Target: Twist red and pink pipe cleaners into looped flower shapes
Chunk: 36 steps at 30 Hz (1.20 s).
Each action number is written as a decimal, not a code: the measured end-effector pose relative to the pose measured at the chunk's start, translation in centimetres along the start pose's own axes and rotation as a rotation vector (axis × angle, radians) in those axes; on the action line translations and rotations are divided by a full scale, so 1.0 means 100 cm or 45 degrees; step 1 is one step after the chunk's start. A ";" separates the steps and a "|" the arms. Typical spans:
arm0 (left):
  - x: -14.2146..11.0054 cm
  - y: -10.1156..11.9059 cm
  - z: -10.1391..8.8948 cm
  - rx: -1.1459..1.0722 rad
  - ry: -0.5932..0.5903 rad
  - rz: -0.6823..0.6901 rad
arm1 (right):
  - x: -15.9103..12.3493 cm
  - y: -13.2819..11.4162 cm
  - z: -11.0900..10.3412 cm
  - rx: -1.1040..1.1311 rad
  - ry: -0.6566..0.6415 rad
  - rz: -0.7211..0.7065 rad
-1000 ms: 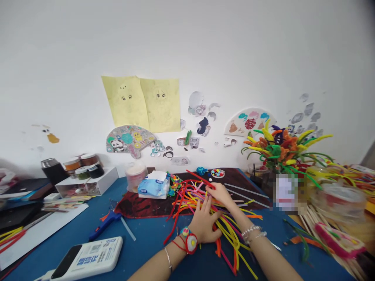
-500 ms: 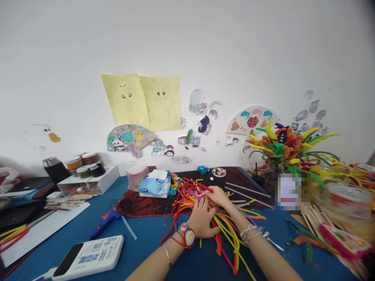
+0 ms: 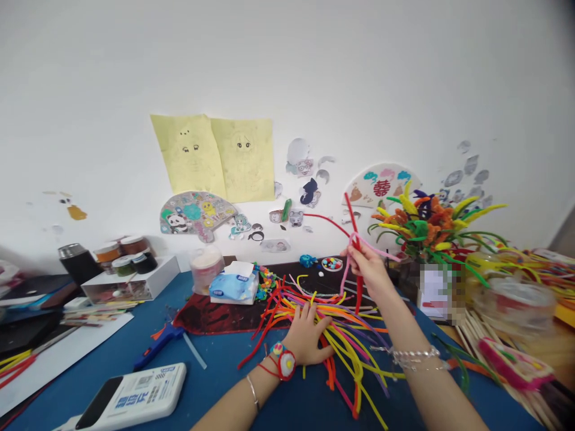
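Note:
A loose heap of pipe cleaners (image 3: pixel 354 353) in yellow, red, orange, pink and purple spreads across the table in front of me. My left hand (image 3: pixel 308 338) lies flat on the heap, its fingers spread. Above the heap's right side, my right hand (image 3: pixel 366 263) is raised and pinches a few red and pink pipe cleaners (image 3: pixel 351 216). Their ends stick out up, down and to both sides of the fingers. How many it holds I cannot tell.
A tissue pack (image 3: pixel 233 286), a blue glue gun (image 3: pixel 159 346) and a white device (image 3: pixel 135 395) are to the left. On the right stand a bunch of pipe-cleaner flowers (image 3: pixel 431 218) and a clear round container (image 3: pixel 516 296). A small dish of pompoms (image 3: pixel 332 264) sits at the back.
My right hand has risen from the heap, moving up and to the right, with red and pink pipe cleaners lifted in its fingers. My left hand has stayed on the heap.

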<state>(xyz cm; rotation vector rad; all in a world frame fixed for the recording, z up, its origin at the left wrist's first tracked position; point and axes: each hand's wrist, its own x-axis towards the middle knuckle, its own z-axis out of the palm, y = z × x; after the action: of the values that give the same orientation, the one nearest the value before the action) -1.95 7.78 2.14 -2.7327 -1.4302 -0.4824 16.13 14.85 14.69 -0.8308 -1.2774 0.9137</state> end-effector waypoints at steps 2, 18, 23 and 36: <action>0.002 -0.002 -0.002 -0.036 -0.048 0.004 | -0.006 -0.018 -0.003 0.010 0.017 -0.033; -0.001 -0.043 -0.123 0.001 0.428 -0.539 | -0.014 0.007 0.004 -0.903 -0.712 -0.002; -0.010 -0.082 -0.124 0.313 0.367 -0.843 | -0.001 0.042 0.004 -1.098 -0.517 0.095; 0.003 -0.064 -0.073 0.075 0.246 -0.455 | -0.017 0.089 0.018 -1.137 -0.674 0.139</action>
<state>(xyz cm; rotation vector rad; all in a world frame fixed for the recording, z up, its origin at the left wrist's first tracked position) -8.84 10.53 8.39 -2.3135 -1.8475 -0.6806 13.39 17.06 6.13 -1.4075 -2.1851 0.6400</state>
